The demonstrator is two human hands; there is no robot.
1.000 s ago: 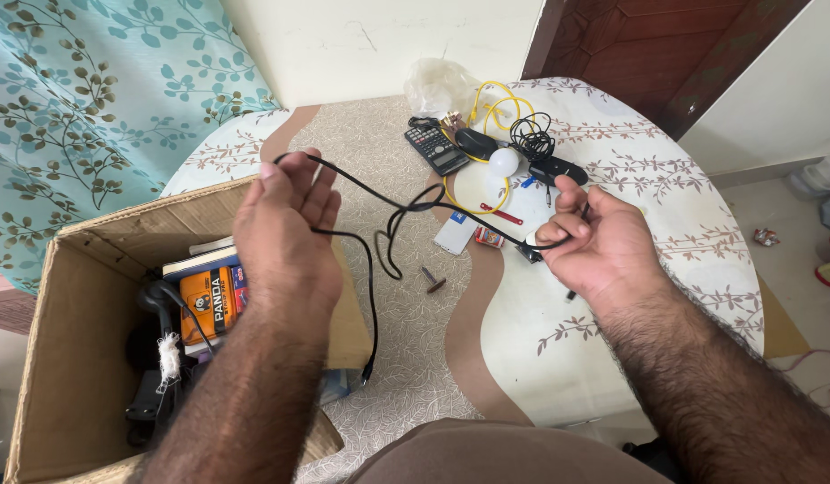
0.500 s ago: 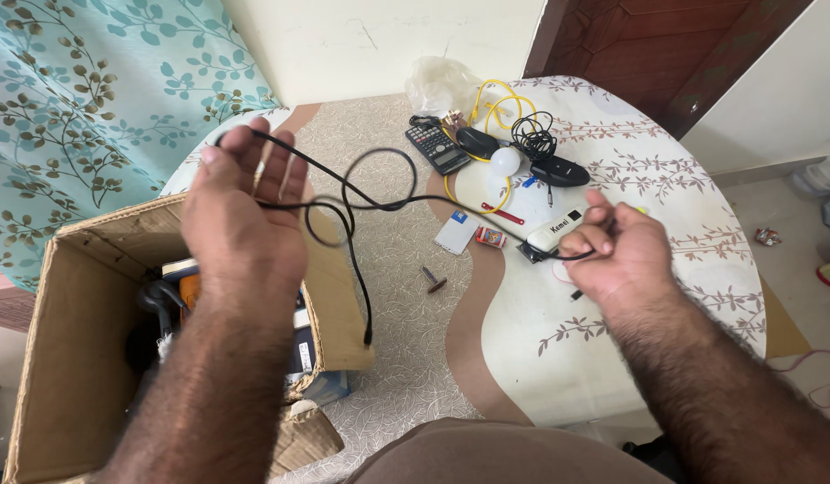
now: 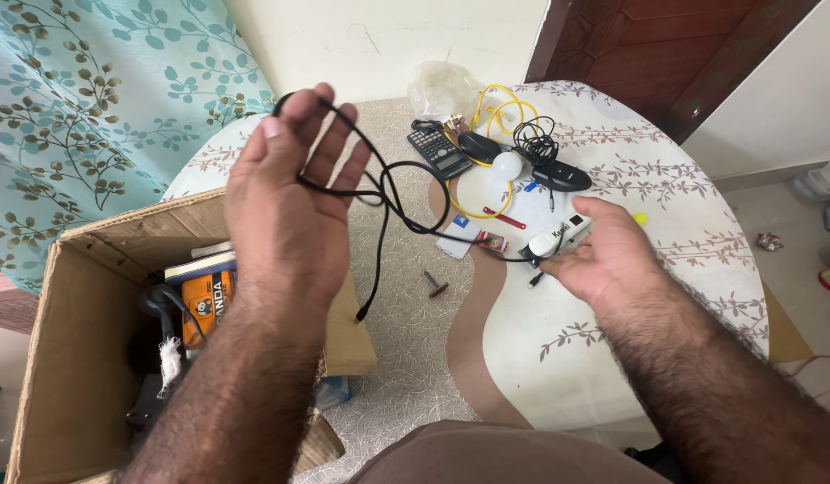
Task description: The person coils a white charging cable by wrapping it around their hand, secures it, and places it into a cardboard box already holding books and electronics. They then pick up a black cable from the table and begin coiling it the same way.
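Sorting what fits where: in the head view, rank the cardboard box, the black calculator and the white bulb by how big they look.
1. cardboard box, by far the largest, though nearer the camera.
2. black calculator.
3. white bulb, somewhat smaller than the calculator.

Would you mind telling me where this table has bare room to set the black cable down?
The near right of the table, below the right hand, is bare, as is the right edge past the mouse. The far middle is crowded: calculator, bulb, yellow cable. The box borders the left.
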